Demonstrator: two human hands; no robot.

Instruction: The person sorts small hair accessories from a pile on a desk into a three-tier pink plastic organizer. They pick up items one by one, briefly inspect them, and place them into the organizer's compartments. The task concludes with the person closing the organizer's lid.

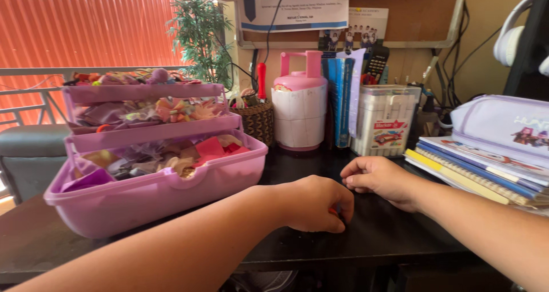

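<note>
My left hand rests knuckles up on the dark desk, with its fingers curled down. A small red bit shows under its fingertips; I cannot make out what it is. My right hand lies just to the right and a little farther back, fingers curled in against the thumb on the desk top, and nothing shows in it. The two hands are almost touching. A purple tiered craft box stands open to the left of my left forearm, its trays full of cloth scraps.
At the back stand a pink and white canister, upright blue books, a clear marker box and a small woven basket. A stack of notebooks with a lilac pouch on top fills the right side.
</note>
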